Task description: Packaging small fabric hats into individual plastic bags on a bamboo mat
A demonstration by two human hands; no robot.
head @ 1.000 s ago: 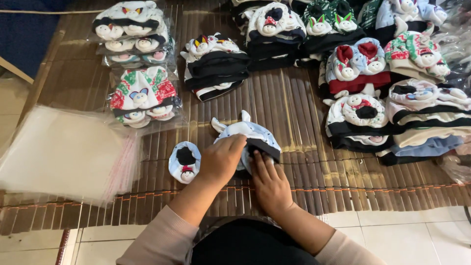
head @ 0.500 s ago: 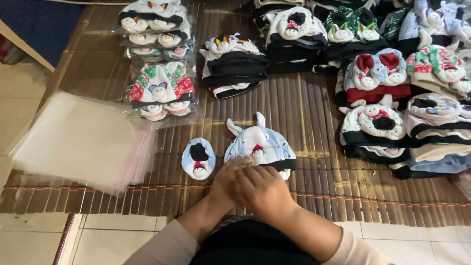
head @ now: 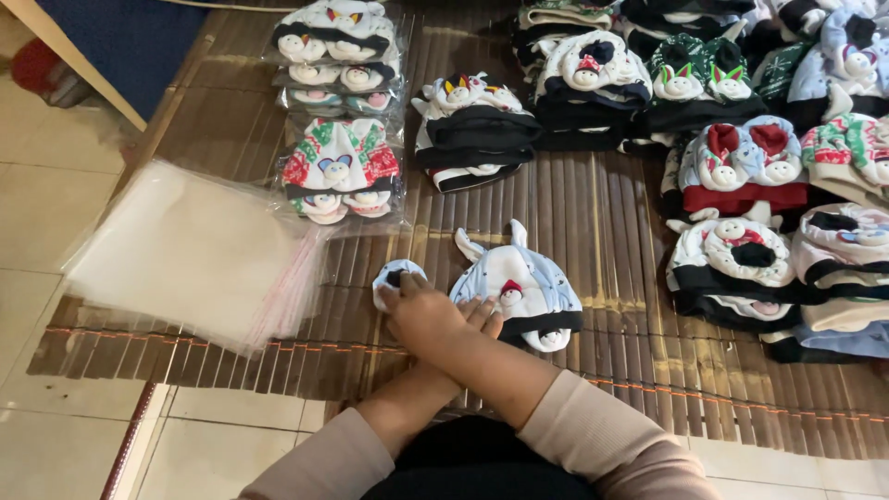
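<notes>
- The bamboo slat mat (head: 593, 213) covers the tiled floor (head: 56, 278) and carries everything, giving the goods a cleaner surface than the bare tiles would.
- Folded knit hats (head: 741, 167) fill the right side and the top in sorted piles, apparently grouped by pattern so each kind stays together.
- A stack of clear plastic bags (head: 194, 255) lies at the left, half on the mat and half on the floor, within easy reach of the arms.
- Two bagged bundles of hats (head: 338, 111) sit well above the hands, kept apart from the loose piles.
- The light blue hat (head: 523, 287) lies flat just in front of the person, ears pointing up, its dark brim nearest the body.
- The right hand (head: 421, 310) crosses over the other arm, palm down, fingers resting on the small blue piece (head: 394, 278) just left of the hat; whether it grips or only presses I cannot tell.
- The left hand (head: 483, 319) is mostly hidden beneath; its visible fingertips lie flat against the hat's lower edge, seemingly pinning it.
</notes>
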